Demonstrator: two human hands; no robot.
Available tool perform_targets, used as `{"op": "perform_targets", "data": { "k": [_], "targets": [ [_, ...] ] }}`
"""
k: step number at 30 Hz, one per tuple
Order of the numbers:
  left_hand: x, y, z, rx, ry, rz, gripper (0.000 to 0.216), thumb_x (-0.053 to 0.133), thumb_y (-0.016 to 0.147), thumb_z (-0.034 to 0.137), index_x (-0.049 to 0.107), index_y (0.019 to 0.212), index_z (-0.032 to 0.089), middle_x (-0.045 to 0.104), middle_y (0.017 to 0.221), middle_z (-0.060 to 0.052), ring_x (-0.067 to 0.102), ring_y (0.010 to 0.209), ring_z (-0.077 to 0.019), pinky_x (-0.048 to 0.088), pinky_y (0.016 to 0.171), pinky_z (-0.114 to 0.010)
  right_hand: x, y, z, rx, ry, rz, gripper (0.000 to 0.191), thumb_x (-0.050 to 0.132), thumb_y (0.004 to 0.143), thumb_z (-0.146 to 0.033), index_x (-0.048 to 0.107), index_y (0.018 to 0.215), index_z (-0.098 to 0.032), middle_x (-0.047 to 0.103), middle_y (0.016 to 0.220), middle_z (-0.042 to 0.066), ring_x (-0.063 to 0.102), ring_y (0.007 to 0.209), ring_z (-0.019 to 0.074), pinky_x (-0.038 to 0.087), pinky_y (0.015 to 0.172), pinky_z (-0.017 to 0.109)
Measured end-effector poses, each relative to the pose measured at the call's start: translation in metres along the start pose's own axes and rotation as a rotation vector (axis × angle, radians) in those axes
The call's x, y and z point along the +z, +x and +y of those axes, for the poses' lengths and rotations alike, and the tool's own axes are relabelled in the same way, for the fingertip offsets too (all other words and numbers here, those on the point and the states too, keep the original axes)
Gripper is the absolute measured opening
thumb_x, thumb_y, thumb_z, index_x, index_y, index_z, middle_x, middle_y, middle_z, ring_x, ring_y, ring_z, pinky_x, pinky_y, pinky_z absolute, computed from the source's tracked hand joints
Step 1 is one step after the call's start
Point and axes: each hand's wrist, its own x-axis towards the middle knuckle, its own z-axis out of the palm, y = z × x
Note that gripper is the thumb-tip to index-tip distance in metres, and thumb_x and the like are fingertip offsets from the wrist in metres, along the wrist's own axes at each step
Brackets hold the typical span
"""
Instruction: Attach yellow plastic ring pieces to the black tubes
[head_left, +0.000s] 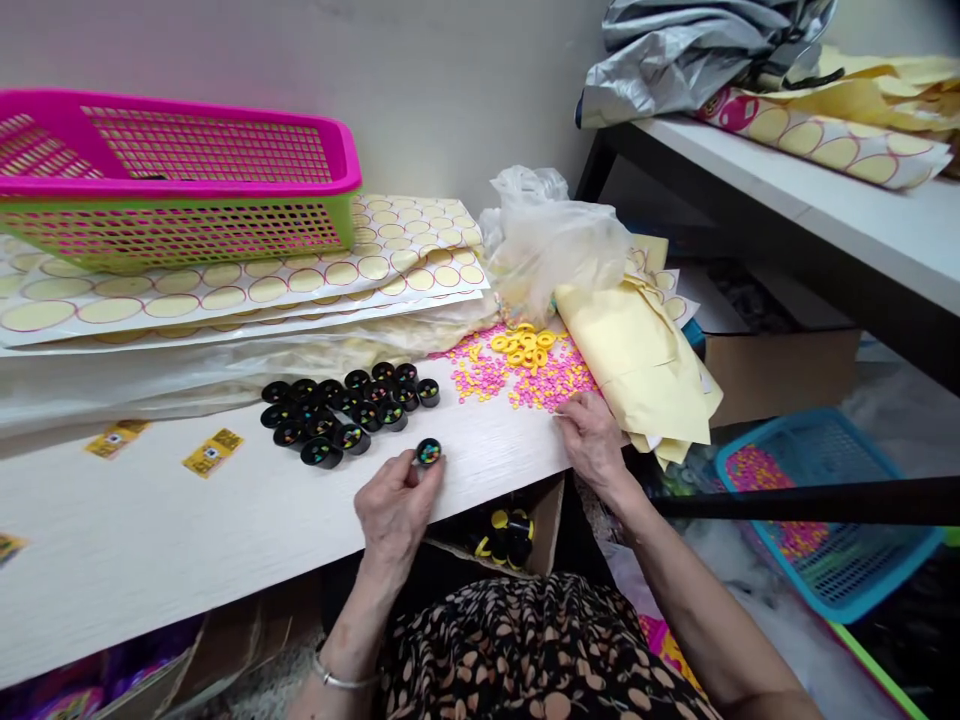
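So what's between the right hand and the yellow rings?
A scatter of small pink and yellow pieces on the white table, between right hand and yellow rings; it shows in the head view.

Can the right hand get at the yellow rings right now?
Probably yes: the right hand is at the near edge of the pink pieces, and the yellow rings lie uncovered among them.

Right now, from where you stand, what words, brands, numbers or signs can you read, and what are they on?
None can be read for certain.
Middle yellow card: dark print, too small and blurred.
Left yellow card: the same.
Card at the picture's left edge: cut off and blurred.
Sheet on the shelf: pink patch with marks, unreadable.
Cup in the left hand: no lettering visible.
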Motion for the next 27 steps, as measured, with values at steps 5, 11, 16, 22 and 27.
{"op": "perform_targets", "data": {
  "k": [5, 11, 16, 22, 27],
  "targets": [
    [0.012, -0.002, 0.021, 0.133, -0.009, -0.119, 0.027, 0.058, 0.074, 0.038, 0.054, 0.059, 0.016, 0.044, 0.054, 0.004, 0.041, 0.051, -0.0079, 0.032, 0.053, -0.021, 0.018, 0.019, -0.01, -0.07, -0.244, -0.123, 0.018, 0.048, 0.082, -0.017, 0.062, 0.071, -0.02, 0.054, 0.079, 0.005, 0.046, 0.082, 0.019, 0.034, 0.068, 0.029],
    [0.02, 0.001, 0.023, 0.136, -0.08, -0.194, 0.025, 0.059, 0.075, 0.04, 0.06, 0.069, 0.016, 0.049, 0.06, 0.003, 0.046, 0.056, -0.0087, 0.035, 0.056, -0.021, 0.019, 0.022, -0.019, -0.114, -0.388, -0.213, 0.019, 0.044, 0.083, -0.013, 0.06, 0.074, -0.016, 0.058, 0.081, 0.008, 0.047, 0.081, 0.0201, 0.032, 0.068, 0.03],
    [0.021, 0.001, 0.02, 0.114, -0.14, -0.189, 0.035, 0.067, 0.069, 0.043, 0.062, 0.092, 0.017, 0.054, 0.07, 0.002, 0.048, 0.06, -0.0095, 0.038, 0.058, -0.022, 0.015, 0.008, -0.042, -0.121, -0.065, -0.516, 0.019, 0.042, 0.083, -0.014, 0.058, 0.074, -0.018, 0.06, 0.073, 0.003, 0.052, 0.07, 0.0149, 0.033, 0.062, 0.025],
    [0.016, 0.004, 0.026, 0.113, -0.198, -0.244, 0.022, 0.066, 0.073, 0.036, 0.063, 0.089, 0.021, 0.057, 0.077, 0.001, 0.052, 0.07, -0.0111, 0.04, 0.064, -0.022, 0.021, 0.004, -0.052, -0.089, -0.097, -0.484, 0.017, 0.044, 0.082, -0.017, 0.06, 0.076, -0.019, 0.062, 0.076, 0.004, 0.055, 0.071, 0.0166, 0.033, 0.061, 0.026],
    [0.015, 0.004, 0.029, 0.099, -0.188, -0.263, 0.021, 0.066, 0.073, 0.034, 0.063, 0.088, 0.02, 0.059, 0.082, 0.0, 0.055, 0.077, -0.0131, 0.042, 0.069, -0.024, 0.023, 0.003, -0.035, -0.064, 0.195, -0.403, 0.017, 0.044, 0.084, -0.02, 0.06, 0.076, -0.019, 0.06, 0.073, 0.002, 0.054, 0.07, 0.015, 0.038, 0.065, 0.025]
  ]
}}
